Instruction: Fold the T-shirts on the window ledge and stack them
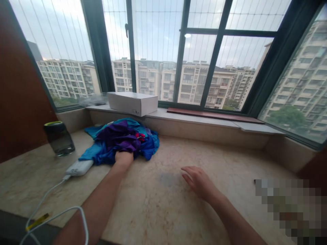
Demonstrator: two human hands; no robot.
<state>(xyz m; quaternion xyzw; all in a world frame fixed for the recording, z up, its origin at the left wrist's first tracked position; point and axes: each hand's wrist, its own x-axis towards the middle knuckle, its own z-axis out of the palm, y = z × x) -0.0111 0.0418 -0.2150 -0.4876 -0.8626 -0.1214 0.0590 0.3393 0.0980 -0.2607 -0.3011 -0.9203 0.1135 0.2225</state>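
Observation:
A crumpled heap of blue and purple cloth (114, 136), with a small red patch on it, lies on the stone-like sill top left of centre. My left hand (124, 157) reaches into the near side of this heap. Purple fabric covers its fingers, so whether they grip anything is hidden. To the right, my right hand (198, 180) hovers over or rests lightly on the bare surface, apart from the cloth. Its fingers are stretched out, thumb slightly away from them, and nothing is in it.
A white power bank (79, 167) with a white cable (46, 195) lies beside the cloth. Left of it stands a dark bottle (60, 139) with a green rim. Behind, a white box (133, 102) sits on the window ledge (199, 120). A blurred-out patch covers the lower right.

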